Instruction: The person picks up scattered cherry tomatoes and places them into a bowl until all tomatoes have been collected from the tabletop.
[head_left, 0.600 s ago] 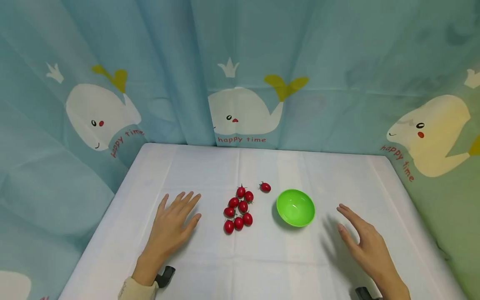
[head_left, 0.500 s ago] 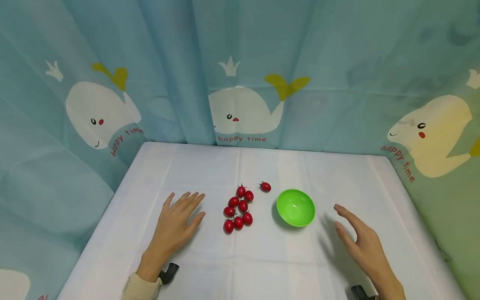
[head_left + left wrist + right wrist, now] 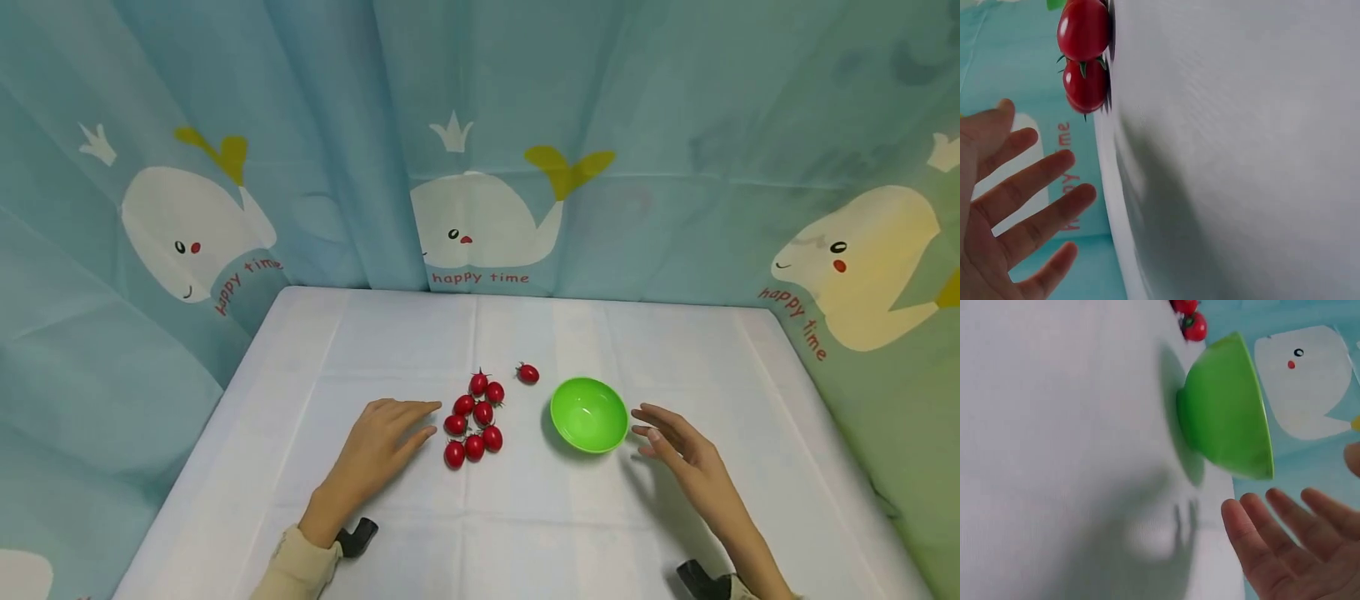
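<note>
In the head view my left hand hovers just left of a cluster of small red cherry tomatoes, holding nothing; its fingers point toward them. The left wrist view shows those fingers spread apart, with tomatoes beyond them. A green bowl stands upright to the right of the cluster. Close to the bowl's right side is my right hand, its fingers extended and nothing in it. Seen from the right wrist, a small gap separates the fingertips from the bowl.
One single tomato lies apart, between the cluster and the bowl, farther back. A white cloth covers the table. Behind and beside it hangs a blue-green curtain printed with whales.
Both hands have moved inward: the left to the right toward the tomatoes, the right to the left toward the bowl. Tomatoes and bowl stay in place on the table.
</note>
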The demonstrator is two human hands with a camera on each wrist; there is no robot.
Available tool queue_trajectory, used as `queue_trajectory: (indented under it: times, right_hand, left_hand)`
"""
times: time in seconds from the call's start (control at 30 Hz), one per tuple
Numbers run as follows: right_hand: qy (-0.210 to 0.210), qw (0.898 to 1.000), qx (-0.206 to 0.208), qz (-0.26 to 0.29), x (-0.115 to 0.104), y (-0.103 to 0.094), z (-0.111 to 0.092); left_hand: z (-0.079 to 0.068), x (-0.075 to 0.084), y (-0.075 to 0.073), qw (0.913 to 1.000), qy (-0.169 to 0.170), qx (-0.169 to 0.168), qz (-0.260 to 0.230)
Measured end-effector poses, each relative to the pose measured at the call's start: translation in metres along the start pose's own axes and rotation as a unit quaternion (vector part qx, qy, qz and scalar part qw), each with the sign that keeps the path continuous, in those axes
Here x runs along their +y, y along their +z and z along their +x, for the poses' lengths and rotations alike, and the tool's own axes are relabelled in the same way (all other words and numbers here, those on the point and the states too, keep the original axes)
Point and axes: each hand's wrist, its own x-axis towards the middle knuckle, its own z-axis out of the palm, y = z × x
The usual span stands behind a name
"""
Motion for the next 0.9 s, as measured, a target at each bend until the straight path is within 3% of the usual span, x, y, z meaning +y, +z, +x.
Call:
queue_trajectory:
  times: [0.13,0.37,0.57,0.9]
  right_hand:
    - [0.039,0.997,-0.010,0.061,-0.002,0.004,0.006]
    - [0.095,0.986,0.006,0.135,-0.006,0.014,0.016]
    - [0.130,0.984,0.011,0.125,-0.009,0.017,0.020]
    - [0.188,0.972,0.008,0.142,-0.009,0.022,0.025]
  left_hand:
    - [0.006,0.000,0.005,0.9997,-0.006,-0.016,-0.017]
    - [0.010,0.002,0.011,0.9985,-0.017,-0.045,-0.027]
    - [0.014,0.006,0.013,0.9976,-0.017,-0.066,-0.014]
    - [0.018,0.011,0.015,0.9964,0.013,-0.068,0.050]
